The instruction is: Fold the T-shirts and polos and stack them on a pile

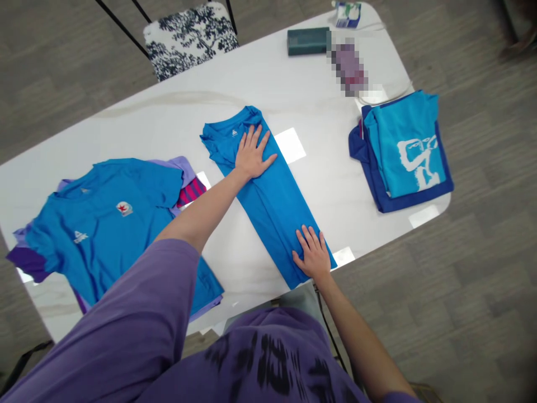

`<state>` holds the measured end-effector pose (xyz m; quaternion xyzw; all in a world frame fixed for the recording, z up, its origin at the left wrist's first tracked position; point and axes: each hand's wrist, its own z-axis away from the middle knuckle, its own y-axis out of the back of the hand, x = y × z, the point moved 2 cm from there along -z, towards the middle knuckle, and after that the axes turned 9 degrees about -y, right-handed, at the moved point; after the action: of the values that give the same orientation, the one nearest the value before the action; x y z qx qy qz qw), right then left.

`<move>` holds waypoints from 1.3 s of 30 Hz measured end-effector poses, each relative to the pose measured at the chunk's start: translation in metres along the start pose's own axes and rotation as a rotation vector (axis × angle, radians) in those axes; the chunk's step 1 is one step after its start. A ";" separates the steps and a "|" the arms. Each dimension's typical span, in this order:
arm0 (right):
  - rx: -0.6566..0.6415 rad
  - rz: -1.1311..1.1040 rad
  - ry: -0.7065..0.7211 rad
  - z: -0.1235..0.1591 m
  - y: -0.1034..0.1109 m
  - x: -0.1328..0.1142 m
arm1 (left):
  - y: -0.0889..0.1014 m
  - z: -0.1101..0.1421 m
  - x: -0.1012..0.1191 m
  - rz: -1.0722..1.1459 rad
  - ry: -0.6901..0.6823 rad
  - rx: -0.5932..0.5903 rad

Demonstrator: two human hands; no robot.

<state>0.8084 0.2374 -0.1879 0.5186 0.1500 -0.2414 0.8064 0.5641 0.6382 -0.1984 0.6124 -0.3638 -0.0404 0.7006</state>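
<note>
A bright blue T-shirt [272,207] lies folded into a long narrow strip across the middle of the white table [319,168]. My left hand [251,154] rests flat on its collar end, fingers spread. My right hand [312,254] presses flat on the hem end near the table's front edge, fingers apart. Neither hand grips anything.
A pile of unfolded shirts, blue one on top [104,224], lies at the left. A stack of folded blue shirts [403,151] sits at the right. A dark green box [308,41] and a small carton [348,14] stand at the back. A patterned chair [191,36] is behind the table.
</note>
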 end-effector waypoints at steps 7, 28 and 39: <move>-0.011 0.038 -0.021 0.003 0.028 -0.024 | 0.027 -0.006 0.027 0.084 0.088 -0.050; -0.429 0.325 0.421 0.084 0.204 0.051 | 0.052 0.359 0.436 0.381 0.643 -0.353; -0.322 0.422 0.487 0.099 0.163 0.050 | 0.017 0.383 0.426 0.386 0.611 -0.286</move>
<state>0.9379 0.1918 -0.0467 0.4467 0.2634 0.0878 0.8505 0.6553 0.1108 0.0072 0.4127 -0.2376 0.2259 0.8498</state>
